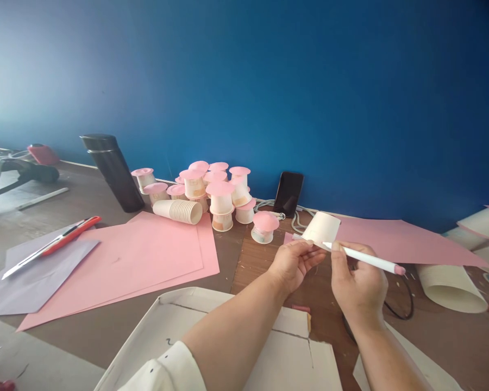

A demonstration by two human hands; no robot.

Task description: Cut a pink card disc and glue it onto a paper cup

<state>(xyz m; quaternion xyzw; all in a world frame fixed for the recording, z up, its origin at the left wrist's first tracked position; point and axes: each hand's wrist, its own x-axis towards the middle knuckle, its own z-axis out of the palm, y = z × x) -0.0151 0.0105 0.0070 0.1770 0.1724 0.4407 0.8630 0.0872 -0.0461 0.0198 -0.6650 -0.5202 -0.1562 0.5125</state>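
A small white paper cup (pixel 321 228) is upside down, its wider rim low, at the fingertips of my left hand (pixel 290 265). The fingers are closed on that rim. In my right hand (pixel 359 285) is a white pen (pixel 367 257) with a pink end, gripped as for writing. Its narrow tip points left and meets the cup near the rim; whether it touches the paper I cannot tell. Behind my left hand stands a cup with a pink paper disc (pixel 265 224) on top. More disc-topped cups (pixel 220 196) are grouped and partly stacked to its left.
A nested stack of paper cups (pixel 175 210) lies before the group. Pink sheets (pixel 134 255) and a purple sheet (pixel 36 282) bear a red utility knife (pixel 71 236). A black bottle (pixel 113 174) and a phone (pixel 288 194) stand by the blue wall. White cardboard (pixel 187 309) lies under my left arm.
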